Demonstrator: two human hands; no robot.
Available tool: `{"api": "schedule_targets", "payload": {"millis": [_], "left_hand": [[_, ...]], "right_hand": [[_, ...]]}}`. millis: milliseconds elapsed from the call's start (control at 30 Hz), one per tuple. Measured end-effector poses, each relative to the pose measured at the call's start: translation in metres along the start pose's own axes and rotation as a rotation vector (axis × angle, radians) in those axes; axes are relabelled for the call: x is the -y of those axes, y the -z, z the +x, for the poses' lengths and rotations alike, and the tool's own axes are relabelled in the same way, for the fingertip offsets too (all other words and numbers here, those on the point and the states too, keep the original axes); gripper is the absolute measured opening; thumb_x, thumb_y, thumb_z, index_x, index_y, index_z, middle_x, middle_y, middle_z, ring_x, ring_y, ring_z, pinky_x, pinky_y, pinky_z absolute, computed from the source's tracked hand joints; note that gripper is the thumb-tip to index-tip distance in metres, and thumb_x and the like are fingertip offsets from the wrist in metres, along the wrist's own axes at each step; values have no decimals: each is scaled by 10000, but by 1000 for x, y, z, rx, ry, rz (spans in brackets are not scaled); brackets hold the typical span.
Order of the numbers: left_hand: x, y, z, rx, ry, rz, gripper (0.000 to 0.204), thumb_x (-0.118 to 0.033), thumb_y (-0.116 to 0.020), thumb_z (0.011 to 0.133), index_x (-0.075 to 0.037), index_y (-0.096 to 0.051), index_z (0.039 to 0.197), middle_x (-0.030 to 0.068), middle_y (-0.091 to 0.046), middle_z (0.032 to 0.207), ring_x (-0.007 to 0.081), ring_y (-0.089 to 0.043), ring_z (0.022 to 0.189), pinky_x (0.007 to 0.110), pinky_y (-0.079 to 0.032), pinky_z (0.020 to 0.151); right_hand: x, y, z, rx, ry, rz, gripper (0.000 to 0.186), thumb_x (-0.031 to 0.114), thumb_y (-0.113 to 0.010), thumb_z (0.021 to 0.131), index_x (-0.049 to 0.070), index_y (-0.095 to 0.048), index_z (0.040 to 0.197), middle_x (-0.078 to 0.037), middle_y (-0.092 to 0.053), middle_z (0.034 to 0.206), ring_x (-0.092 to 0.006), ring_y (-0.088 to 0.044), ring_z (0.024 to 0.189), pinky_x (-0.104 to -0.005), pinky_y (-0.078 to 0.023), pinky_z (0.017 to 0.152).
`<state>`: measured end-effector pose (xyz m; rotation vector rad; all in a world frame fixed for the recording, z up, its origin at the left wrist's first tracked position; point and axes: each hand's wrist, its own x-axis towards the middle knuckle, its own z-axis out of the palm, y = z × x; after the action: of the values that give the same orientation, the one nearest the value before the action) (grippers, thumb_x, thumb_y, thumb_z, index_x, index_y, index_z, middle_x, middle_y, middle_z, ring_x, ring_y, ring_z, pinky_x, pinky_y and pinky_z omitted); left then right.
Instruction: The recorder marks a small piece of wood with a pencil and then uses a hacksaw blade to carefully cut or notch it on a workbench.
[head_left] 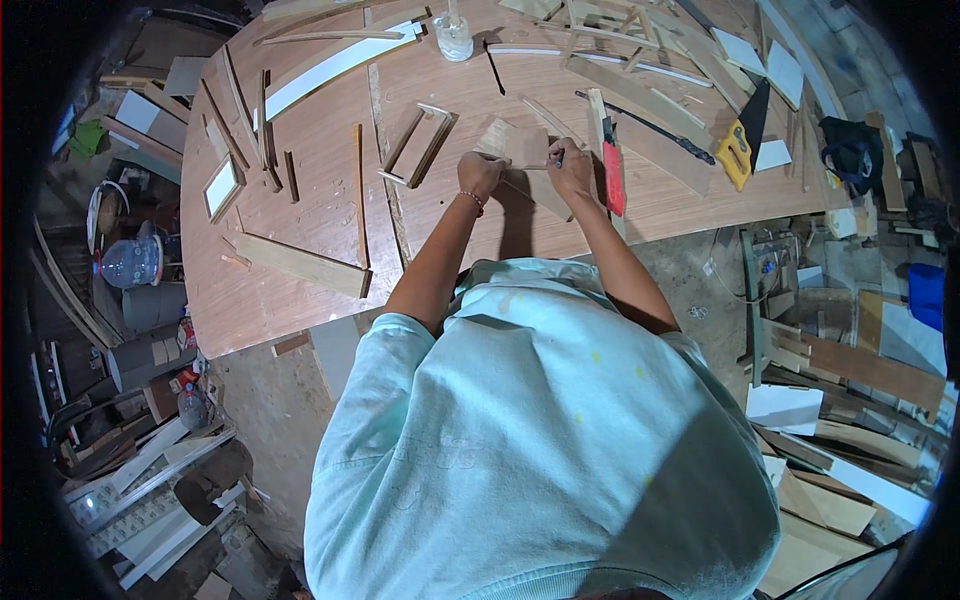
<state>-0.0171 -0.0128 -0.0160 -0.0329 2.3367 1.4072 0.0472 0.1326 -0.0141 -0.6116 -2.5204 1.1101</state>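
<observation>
Board of pale wood (545, 192), flat and plain-faced, lies under and between the person's two hands on the wood-topped table (655, 215), not far from the near edge. The hands hide parts of it, and a dark shadow falls just this side. The left hand (481, 174) is down on its left side, fingers folded in; whether they pinch the wood or only press on it, I cannot tell from where I stand. The right hand (570, 172) has its fingers curled together, pinching a slim dark tool (560, 157) too small to make out.

Just right of that hand a red-handled tool (613, 180) lies along a narrow wooden strip (598, 108), crowding that side. Beyond it are a long black bar (650, 130) and a handsaw with a yellow handle (736, 155). To the left lie a small rectangular wooden frame (441, 137), an upright-lying slat (360, 190) and a longer plank (298, 262). Toward the far edge stands a clear plastic container (455, 43), among scattered wood
</observation>
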Motion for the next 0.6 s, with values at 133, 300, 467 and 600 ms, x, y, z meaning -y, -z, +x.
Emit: {"api": "schedule_targets", "payload": {"millis": [133, 300, 467, 600], "left_hand": [[7, -12, 4, -145, -147, 194, 199, -133, -667, 568, 41, -581, 616, 99, -561, 557, 144, -530, 464, 266, -424, 437], [11, -15, 11, -164, -83, 175, 170, -102, -660, 550, 36, -578, 608, 99, -561, 559, 155, -529, 460, 274, -413, 428], [21, -13, 18, -173, -81, 141, 142, -85, -645, 555, 30, -572, 592, 87, -553, 547, 146, -517, 451, 262, -399, 407], [22, -12, 13, -27, -57, -43, 134, -87, -623, 593, 36, -570, 605, 78, -547, 537, 133, -498, 428, 248, -382, 385]], "right_hand": [[-1, -1, 0, -7, 4, -12, 171, 40, -584, 585, 70, -496, 729, -65, -556, 660, -217, -559, 647, -310, -433, 595], [-3, -3, -1, -52, 52, 10, 123, 33, -565, 611, 76, -509, 711, -57, -549, 619, -183, -553, 600, -286, -431, 561], [1, -1, 2, -34, -59, 142, 172, 25, -578, 575, 63, -526, 735, -55, -546, 635, -182, -537, 591, -290, -428, 570], [-12, -1, 21, -19, -438, 821, 161, -34, -590, 580, 40, -508, 698, -30, -484, 600, -129, -500, 543, -238, -407, 415]]}}
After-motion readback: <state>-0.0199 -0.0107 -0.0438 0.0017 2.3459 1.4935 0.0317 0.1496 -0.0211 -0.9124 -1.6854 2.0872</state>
